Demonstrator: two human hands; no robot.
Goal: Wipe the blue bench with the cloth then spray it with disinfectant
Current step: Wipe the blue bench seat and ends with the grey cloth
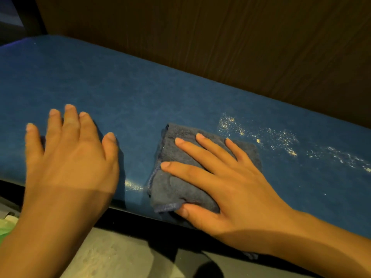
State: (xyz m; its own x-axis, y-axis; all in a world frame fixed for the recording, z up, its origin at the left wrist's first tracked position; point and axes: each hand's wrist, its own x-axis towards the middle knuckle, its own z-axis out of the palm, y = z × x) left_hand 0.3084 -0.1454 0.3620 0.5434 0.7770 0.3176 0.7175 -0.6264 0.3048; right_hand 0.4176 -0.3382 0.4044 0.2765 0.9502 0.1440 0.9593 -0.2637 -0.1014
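The blue padded bench [124,93] runs from upper left to lower right across the view. A folded grey-blue cloth [176,185] lies on it near the front edge. My right hand [224,185] presses flat on the cloth, fingers spread over it and thumb hooked at its near edge. My left hand [70,155] rests flat on the bare bench surface to the left of the cloth, fingers apart and holding nothing. Pale crumbs [277,137] are scattered on the bench to the right of the cloth. No spray bottle is in view.
A dark wood-grain wall [241,41] stands right behind the bench. Below the bench's front edge is a grey floor [112,253]. Something green and white [6,225] shows at the lower left edge.
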